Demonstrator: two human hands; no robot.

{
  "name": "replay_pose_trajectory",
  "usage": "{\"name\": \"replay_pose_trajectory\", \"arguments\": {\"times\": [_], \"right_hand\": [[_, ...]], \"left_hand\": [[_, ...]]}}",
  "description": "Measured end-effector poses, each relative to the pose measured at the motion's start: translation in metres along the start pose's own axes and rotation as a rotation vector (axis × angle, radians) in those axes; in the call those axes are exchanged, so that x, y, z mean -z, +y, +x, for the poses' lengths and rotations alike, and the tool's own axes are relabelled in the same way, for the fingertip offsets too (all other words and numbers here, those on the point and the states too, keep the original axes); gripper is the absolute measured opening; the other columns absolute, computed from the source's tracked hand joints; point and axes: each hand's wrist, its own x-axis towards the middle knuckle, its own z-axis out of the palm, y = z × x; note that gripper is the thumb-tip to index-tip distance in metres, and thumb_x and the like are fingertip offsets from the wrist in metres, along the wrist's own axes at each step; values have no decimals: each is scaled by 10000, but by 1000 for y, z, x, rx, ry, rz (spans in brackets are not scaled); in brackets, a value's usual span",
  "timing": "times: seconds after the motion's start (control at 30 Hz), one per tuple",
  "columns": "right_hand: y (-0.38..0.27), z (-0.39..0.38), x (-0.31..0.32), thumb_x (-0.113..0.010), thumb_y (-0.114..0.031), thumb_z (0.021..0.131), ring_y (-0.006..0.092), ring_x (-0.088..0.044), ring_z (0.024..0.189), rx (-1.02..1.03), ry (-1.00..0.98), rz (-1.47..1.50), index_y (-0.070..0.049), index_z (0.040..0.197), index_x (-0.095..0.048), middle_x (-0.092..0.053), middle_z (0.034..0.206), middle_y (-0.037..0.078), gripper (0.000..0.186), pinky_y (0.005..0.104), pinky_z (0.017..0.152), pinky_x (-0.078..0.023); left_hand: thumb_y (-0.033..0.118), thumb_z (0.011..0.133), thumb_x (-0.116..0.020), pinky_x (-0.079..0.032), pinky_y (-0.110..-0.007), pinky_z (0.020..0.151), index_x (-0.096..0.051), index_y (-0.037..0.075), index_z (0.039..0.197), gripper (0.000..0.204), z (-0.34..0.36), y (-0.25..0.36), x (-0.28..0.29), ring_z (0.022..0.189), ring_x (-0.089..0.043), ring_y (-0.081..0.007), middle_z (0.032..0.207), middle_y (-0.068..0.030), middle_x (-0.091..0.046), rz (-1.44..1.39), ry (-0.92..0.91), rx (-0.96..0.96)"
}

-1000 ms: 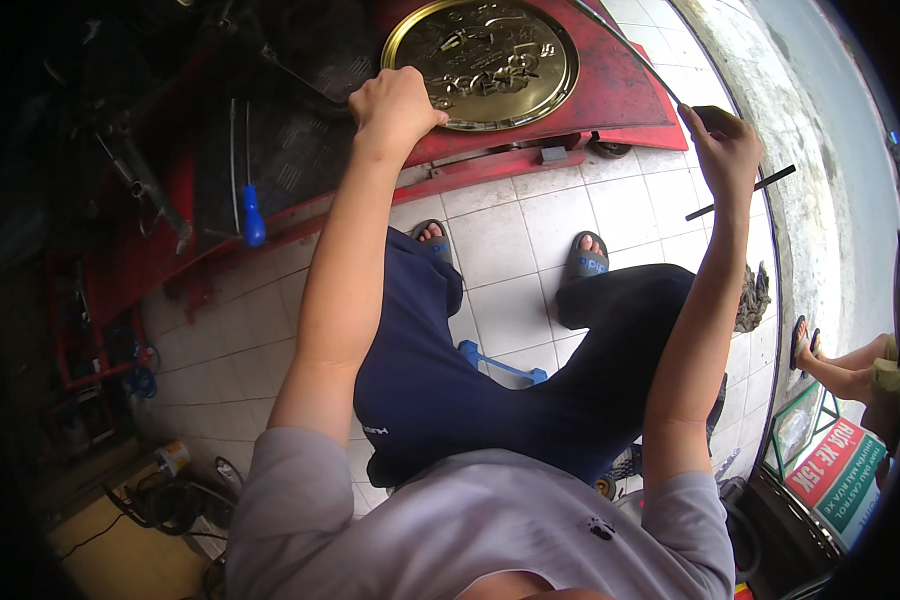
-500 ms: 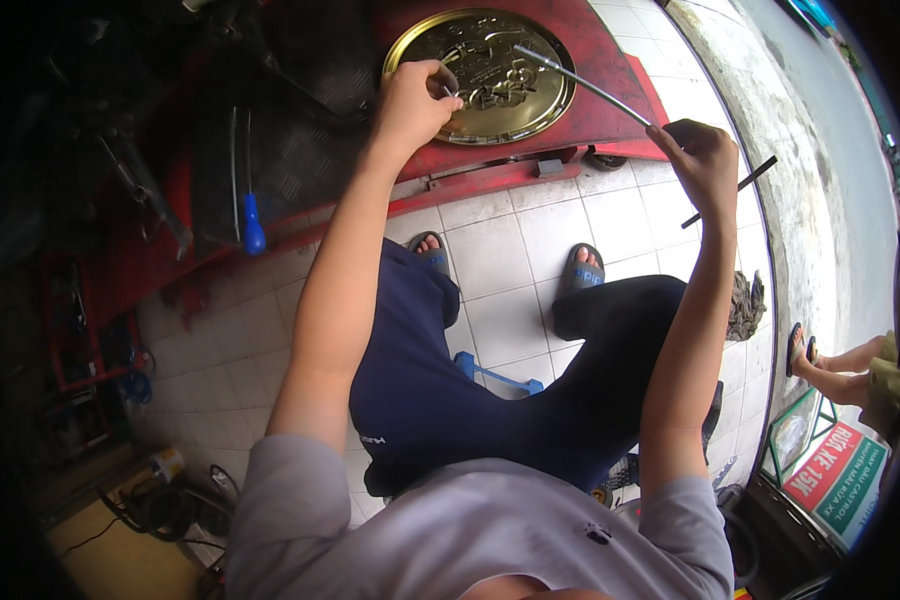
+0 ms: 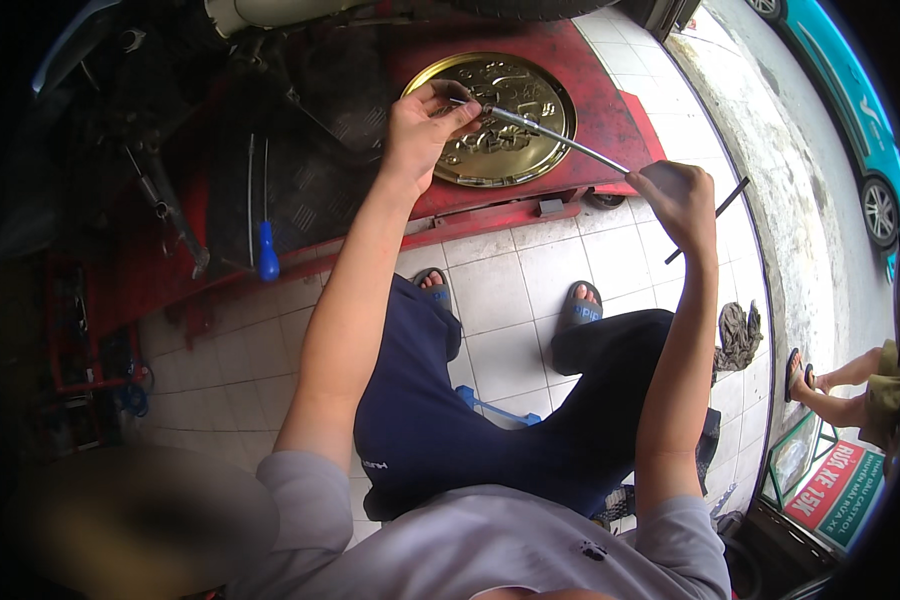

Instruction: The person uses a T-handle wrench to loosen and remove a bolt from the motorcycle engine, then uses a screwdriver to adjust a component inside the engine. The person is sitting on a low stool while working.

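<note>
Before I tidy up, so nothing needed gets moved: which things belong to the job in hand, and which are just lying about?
In the job, it seems:
T-handled rod, in the right hand
small piece, hard to identify, in the left hand
round gold tray

Lying about, apparently:
blue-handled tool on the red platform
crumpled rag on the tiles

Tiled room open to a street. From my remote station I see white square tiles [image 3: 500, 300] across the floor and, toward the top, a red platform [image 3: 605, 140]. To my right runs a pale concrete strip [image 3: 725, 110]; beyond it lies a grey road [image 3: 832, 225] with a turquoise car [image 3: 858, 95]. A red-and-green signboard [image 3: 832, 490] occupies the lower right. Daylight brightens the right side; the left is dark.
</note>
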Motion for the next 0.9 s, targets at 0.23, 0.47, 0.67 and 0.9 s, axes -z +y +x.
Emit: {"name": "replay_pose_trajectory", "arguments": {"times": [0.23,0.47,0.67,0.9], "right_hand": [[0,0,0,-739,-188,783,134,-605,528,2,-11,16,8,769,-711,-660,614,91,199,273,517,-449],[-1,0,-7,-732,-186,795,151,-628,548,8,-34,31,16,774,-704,-666,622,96,205,272,539,-469],[-15,0,-37,-689,-158,832,161,-590,495,68,-95,152,34,755,-683,-647,598,112,207,293,509,-444],[-65,-14,-87,-618,-100,880,134,-564,425,-55,-319,386,63,780,-645,-569,504,90,193,289,439,-429]], "left_hand": [[8,813,-699,-565,-263,739,-603,44,958,178,0,1,0,841,-639,-129,917,-54,-665,-10,-38,41],[28,828,-694,-542,-260,737,-597,62,970,176,-4,-1,-4,833,-633,-120,907,-43,-668,-37,24,57],[58,846,-689,-544,-267,738,-589,53,945,141,-2,1,-13,814,-634,-122,885,-40,-662,-180,275,-33],[44,875,-647,-525,-217,653,-600,-21,917,91,18,2,-20,734,-635,-86,819,-54,-657,31,423,-497]]}}
